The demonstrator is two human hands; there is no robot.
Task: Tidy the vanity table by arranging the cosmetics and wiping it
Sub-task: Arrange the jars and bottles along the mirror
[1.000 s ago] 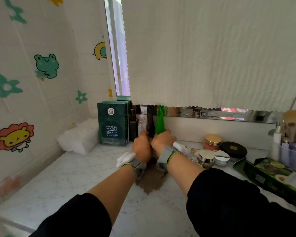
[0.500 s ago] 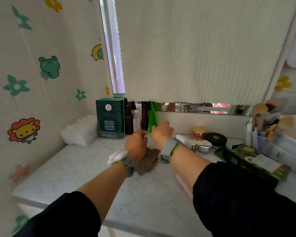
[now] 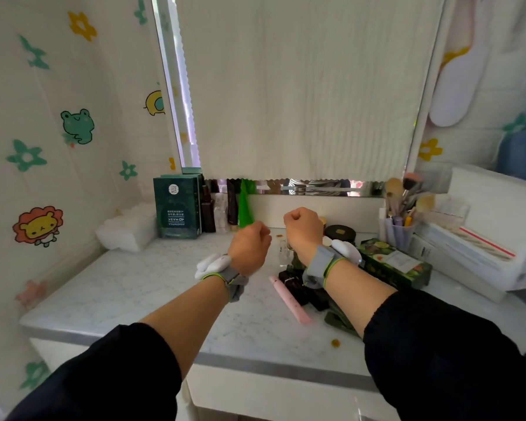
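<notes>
From the head camera, both forearms reach out over the marble table (image 3: pixel 119 287). The left hand (image 3: pixel 249 249) is curled into a fist above the table's middle, and nothing shows in it. The right hand (image 3: pixel 302 230) is also curled into a fist, just beside it and a little higher, with nothing visible in it. Each wrist wears a grey band.

Against the back wall on the left, a green box (image 3: pixel 176 208), dark bottles (image 3: pixel 208 212) and a green tube (image 3: pixel 245 208) stand upright in 1 row. Under the right forearm lie a pink stick (image 3: pixel 290 300) and dark packets (image 3: pixel 304 290), touching each other. A flat green carton (image 3: pixel 392 264) lies to their right, near a cup of brushes (image 3: pixel 400 235). A black jar (image 3: pixel 339 232) sits behind the right wrist. A small brown spot (image 3: pixel 335 342) marks the table near the front edge.
</notes>
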